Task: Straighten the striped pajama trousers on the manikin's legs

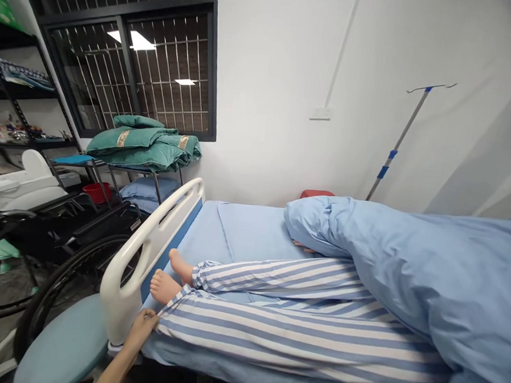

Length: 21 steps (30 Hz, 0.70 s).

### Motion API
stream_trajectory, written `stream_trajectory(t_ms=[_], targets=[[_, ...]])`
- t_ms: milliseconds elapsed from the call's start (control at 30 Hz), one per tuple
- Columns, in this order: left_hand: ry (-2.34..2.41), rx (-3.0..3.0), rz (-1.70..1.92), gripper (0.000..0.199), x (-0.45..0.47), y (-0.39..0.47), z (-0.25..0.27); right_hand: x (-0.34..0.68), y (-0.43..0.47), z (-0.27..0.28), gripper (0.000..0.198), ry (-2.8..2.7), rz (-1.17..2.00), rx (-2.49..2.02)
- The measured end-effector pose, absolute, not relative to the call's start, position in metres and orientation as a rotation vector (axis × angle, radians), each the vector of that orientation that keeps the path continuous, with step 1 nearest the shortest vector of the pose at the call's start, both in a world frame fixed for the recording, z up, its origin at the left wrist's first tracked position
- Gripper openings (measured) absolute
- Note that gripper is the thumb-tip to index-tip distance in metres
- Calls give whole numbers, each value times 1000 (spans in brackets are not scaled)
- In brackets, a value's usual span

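Observation:
My left hand reaches in from the lower left, its fingers closed on the cuff of the near leg of blue-and-white striped pyjama trousers. The trousers are on a figure lying on the bed, with two bare feet by the footboard. A light blue quilt is bunched over the upper part of the figure. Under its far edge, a bit of what may be the figure's hand shows. My right hand is out of view.
A white footboard closes the bed's left end, with a round teal stool seat below it. Further left stand a wheelchair and a rack of folded green bedding. A drip pole rises behind the bed.

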State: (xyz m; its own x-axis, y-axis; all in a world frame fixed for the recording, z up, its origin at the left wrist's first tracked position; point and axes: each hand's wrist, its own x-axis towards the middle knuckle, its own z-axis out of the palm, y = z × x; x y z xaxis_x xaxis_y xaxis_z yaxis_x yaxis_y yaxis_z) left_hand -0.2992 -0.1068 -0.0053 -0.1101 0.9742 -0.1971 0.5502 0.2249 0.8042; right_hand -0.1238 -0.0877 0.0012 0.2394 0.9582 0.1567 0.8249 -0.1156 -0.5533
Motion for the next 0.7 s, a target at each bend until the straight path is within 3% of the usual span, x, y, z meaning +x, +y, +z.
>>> stream_trajectory(t_ms=[133, 367, 500, 700], targets=[[1815, 1721, 794, 21, -294, -126, 11, -89, -113, -12, 32, -1593, 280, -2010], [1254, 2080, 862, 14, -201, -141, 37, -54, -169, -49, 32, -1573, 193, -2081], [1271, 2331, 882, 19, -177, -114, 19, -32, -206, -68, 40, -1547, 160, -2126], [1136, 2862, 609, 31, -181, -82, -8, -9, -276, -92, 31, -1431, 160, -2254]])
